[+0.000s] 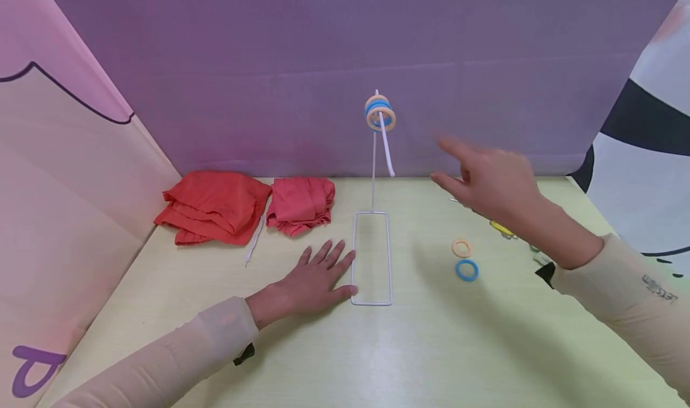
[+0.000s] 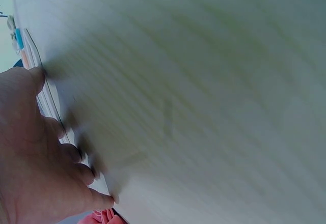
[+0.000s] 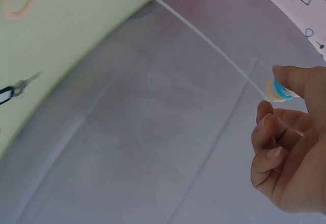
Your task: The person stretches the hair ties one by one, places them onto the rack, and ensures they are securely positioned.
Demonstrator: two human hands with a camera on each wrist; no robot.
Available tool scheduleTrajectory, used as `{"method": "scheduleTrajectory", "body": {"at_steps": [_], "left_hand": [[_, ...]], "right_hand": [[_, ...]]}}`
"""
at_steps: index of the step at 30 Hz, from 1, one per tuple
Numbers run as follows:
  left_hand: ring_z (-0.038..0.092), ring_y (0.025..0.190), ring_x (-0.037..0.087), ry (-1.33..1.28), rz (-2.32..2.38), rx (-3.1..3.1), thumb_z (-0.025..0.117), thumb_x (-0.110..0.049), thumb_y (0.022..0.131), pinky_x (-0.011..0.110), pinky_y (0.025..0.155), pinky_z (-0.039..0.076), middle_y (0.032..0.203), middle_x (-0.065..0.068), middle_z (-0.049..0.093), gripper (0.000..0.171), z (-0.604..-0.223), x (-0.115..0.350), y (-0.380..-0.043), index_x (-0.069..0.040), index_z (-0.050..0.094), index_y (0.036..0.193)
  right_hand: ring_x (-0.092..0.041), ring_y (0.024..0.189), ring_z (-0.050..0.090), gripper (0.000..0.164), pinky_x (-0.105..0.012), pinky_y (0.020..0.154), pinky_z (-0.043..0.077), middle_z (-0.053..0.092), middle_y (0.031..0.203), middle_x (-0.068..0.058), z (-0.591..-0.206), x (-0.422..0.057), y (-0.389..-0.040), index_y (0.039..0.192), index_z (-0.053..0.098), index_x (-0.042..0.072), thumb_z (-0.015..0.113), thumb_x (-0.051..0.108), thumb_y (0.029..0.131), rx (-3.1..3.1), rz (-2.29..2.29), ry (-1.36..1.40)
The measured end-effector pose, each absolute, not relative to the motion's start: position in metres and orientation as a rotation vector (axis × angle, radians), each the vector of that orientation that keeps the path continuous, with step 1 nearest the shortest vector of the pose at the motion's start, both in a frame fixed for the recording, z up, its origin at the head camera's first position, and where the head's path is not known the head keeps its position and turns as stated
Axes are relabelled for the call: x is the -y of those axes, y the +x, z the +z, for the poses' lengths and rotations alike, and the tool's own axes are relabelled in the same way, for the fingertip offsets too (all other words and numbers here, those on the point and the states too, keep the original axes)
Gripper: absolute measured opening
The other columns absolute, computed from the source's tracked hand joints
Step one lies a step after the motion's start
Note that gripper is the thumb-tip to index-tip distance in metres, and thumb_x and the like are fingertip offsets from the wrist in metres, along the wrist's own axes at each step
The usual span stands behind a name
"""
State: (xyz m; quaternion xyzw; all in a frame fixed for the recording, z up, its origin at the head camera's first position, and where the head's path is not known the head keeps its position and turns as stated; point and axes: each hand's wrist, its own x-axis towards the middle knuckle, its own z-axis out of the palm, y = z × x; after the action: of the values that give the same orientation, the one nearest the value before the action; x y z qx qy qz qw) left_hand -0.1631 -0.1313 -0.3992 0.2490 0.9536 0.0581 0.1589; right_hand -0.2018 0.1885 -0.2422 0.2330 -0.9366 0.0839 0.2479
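A thin white wire stand rises from a rectangular base on the table. Peach and blue rings hang together on its upper arm, whose free end slopes down toward me. My left hand lies palm down with fingers spread, thumb and index fingertips at the left side of the base. In the air right of the stand is my right hand, thumb and index finger extended and apart, the other fingers curled, nothing held. On the table below it lie a loose peach ring and a blue ring.
Two folded red cloths lie at the back left, with a white cord between them. Small tools, one with a yellow handle, lie partly behind my right forearm. A purple backdrop stands behind the table.
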Motion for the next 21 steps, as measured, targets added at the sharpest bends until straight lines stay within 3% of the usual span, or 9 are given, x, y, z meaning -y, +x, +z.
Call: {"method": "scheduleTrajectory", "body": {"at_steps": [6, 11, 17, 21], "left_hand": [[0.000, 0.158, 0.033, 0.714, 0.154, -2.735, 0.042, -0.064, 0.099, 0.063, 0.123, 0.005, 0.171, 0.004, 0.004, 0.079, -0.402, 0.131, -0.164, -0.026, 0.013, 0.162], [-0.001, 0.158, 0.032, 0.714, 0.156, -2.736, 0.041, -0.065, 0.099, 0.063, 0.123, 0.004, 0.171, 0.003, 0.003, 0.080, -0.403, 0.132, -0.165, -0.027, 0.012, 0.162], [-0.001, 0.158, 0.032, 0.712, 0.161, -2.732, 0.041, -0.065, 0.099, 0.063, 0.123, 0.004, 0.171, 0.003, 0.003, 0.080, -0.402, 0.132, -0.165, -0.027, 0.012, 0.162], [-0.001, 0.158, 0.032, 0.718, 0.162, -2.733, 0.042, -0.064, 0.099, 0.064, 0.123, 0.004, 0.171, 0.004, 0.003, 0.080, -0.402, 0.132, -0.164, -0.026, 0.012, 0.162]], "right_hand": [[-0.014, 0.049, 0.046, 0.051, -0.032, 0.042, 0.032, 0.059, 0.065, 0.008, -0.267, -0.220, -0.194, 0.141, 0.056, 0.025, 0.061, 0.049, 0.096, 2.869, 0.220, 0.534], [-0.014, 0.052, 0.049, 0.048, -0.032, 0.041, 0.034, 0.062, 0.065, 0.008, -0.302, -0.238, -0.194, 0.131, 0.065, 0.018, 0.064, 0.047, 0.093, 2.997, 0.192, 0.501], [-0.014, 0.056, 0.054, 0.057, -0.033, 0.043, 0.036, 0.062, 0.061, 0.009, -0.342, -0.246, -0.195, 0.134, 0.064, 0.014, 0.061, 0.054, 0.093, 3.167, 0.242, 0.454], [-0.019, 0.058, 0.055, 0.061, -0.034, 0.045, 0.036, 0.063, 0.063, 0.002, -0.360, -0.249, -0.198, 0.136, 0.063, 0.014, 0.056, 0.058, 0.094, 3.240, 0.264, 0.394]]}}
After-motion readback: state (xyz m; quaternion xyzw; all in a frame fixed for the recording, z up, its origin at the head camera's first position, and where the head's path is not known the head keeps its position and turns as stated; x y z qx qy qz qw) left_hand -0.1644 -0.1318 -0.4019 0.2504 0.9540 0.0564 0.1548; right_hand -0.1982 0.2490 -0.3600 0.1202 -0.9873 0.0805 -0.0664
